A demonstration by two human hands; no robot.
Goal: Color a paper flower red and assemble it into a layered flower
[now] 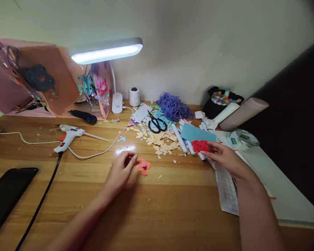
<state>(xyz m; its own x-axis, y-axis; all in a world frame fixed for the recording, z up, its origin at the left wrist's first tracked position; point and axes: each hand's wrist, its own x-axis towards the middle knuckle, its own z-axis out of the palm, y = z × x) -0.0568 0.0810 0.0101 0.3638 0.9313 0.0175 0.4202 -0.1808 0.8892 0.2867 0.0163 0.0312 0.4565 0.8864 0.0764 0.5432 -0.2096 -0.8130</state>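
My left hand (122, 167) is over the middle of the table, fingers loosely curled, thumb and index finger a little apart. Right beside its thumb is an orange flower cutout (144, 171) with a small purple dot at its centre. My right hand (226, 158) pinches the edge of a red scalloped cutout (199, 146) between thumb and fingers. Beneath and behind that cutout are a light-blue sheet (196, 132) and several white markers (179, 138).
Black scissors (157, 122) lie on paper scraps (162, 143), near purple yarn (174, 106). At left are a glue gun (70, 136) with its cord, a utility knife (83, 116) and a black tablet-like slab (10, 195). A lit lamp (107, 50) hangs above; a tape roll (243, 139) is at right.
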